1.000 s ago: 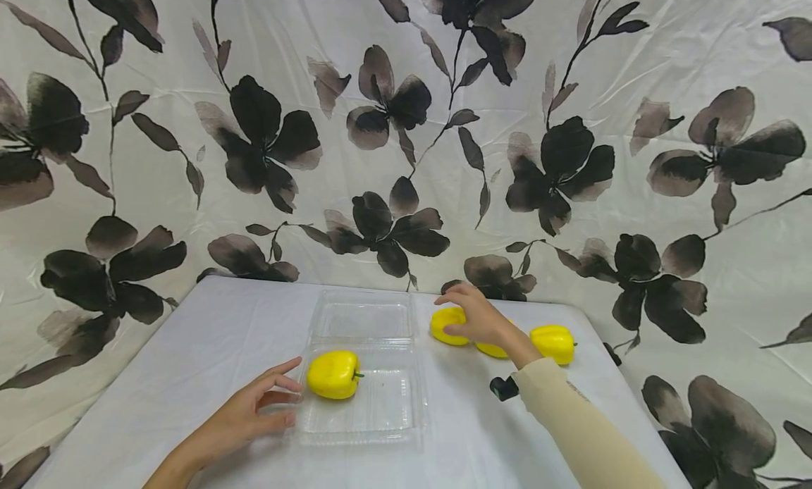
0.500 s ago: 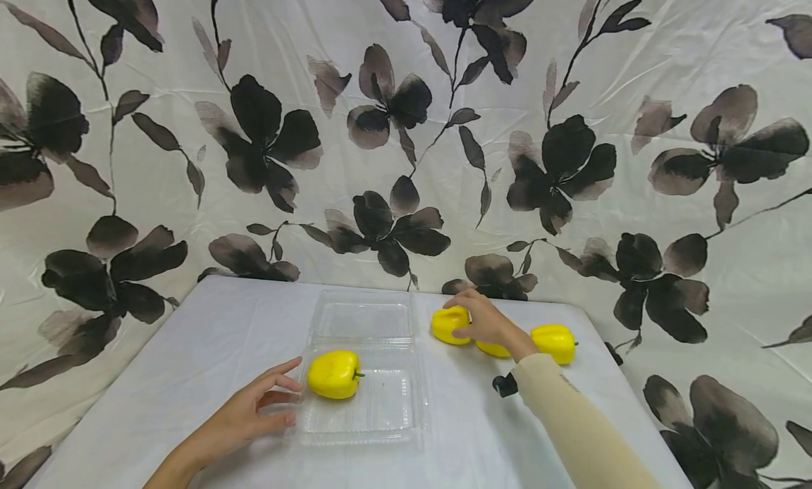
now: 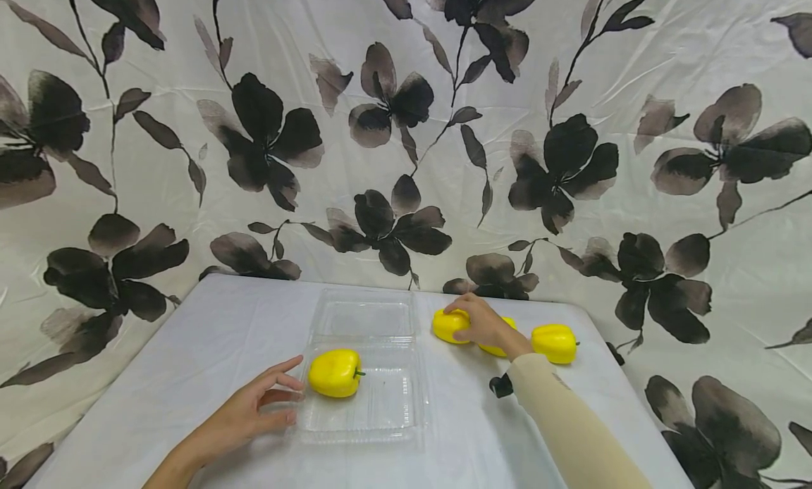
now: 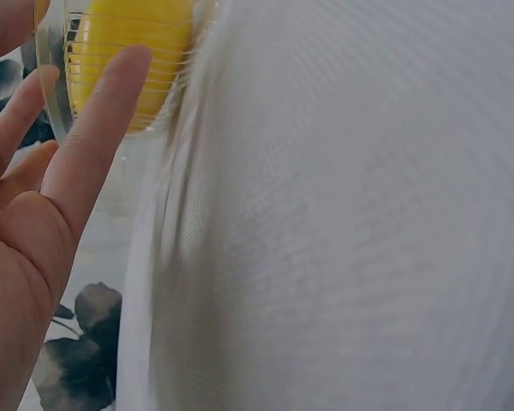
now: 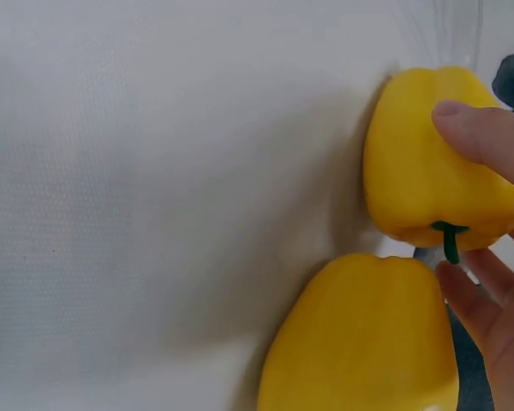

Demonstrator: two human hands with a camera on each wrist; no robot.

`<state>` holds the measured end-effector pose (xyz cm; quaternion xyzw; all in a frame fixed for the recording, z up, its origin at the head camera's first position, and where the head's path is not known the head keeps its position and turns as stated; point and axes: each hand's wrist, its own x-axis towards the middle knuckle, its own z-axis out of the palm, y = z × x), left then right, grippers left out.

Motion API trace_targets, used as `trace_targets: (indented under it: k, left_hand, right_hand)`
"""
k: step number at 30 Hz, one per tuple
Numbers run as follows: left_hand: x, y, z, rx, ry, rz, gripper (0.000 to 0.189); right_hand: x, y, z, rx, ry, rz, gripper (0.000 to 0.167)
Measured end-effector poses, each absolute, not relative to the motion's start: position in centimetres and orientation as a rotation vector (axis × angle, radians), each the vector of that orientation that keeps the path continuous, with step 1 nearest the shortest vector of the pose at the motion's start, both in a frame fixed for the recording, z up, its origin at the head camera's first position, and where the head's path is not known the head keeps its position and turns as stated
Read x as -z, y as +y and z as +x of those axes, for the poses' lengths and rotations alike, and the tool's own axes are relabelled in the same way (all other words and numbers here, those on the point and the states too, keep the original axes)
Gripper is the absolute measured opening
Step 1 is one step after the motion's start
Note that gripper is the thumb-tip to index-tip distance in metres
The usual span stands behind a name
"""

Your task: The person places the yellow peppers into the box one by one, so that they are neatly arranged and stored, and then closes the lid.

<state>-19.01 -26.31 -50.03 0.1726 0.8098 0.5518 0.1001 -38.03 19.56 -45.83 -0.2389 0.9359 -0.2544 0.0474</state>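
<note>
My right hand (image 3: 487, 323) grips a yellow bell pepper (image 3: 447, 327) at the back of the table, the leftmost in a row. In the right wrist view the thumb presses one side of this pepper (image 5: 411, 163), and other fingers lie at its far side near the green stem. A second pepper (image 5: 368, 342) sits close by, partly hidden by the hand in the head view. My left hand (image 3: 247, 413) has loosely extended fingers at the left wall of a clear plastic clamshell container (image 3: 387, 404). One yellow pepper (image 3: 333, 373) lies inside its near half.
The container's lid (image 3: 364, 320) lies folded back toward the rear. Another yellow pepper (image 3: 555, 344) rests at the right end of the row. White cloth covers the table (image 3: 209, 341). Behind it hangs a floral curtain (image 3: 476, 137). A small black device (image 3: 500, 386) sits under the right wrist.
The right hand has lowered slightly, and its fingers have closed in on the leftmost pepper. The left hand and the container stay where they were.
</note>
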Motion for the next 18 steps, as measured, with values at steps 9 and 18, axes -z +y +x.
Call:
trace_targets:
  k: [9, 18]
  left_hand:
    - [50.14, -26.35, -18.97, -1.647, 2.383, 0.526, 0.039]
    - [50.12, -26.26, -19.00, -1.653, 2.377, 0.522, 0.039]
  right_hand:
    - [46.15, 19.42, -38.00, 0.772, 2.871, -0.717, 0.045]
    - [45.67, 19.21, -37.71, 0.753, 2.890, -0.793, 0.045]
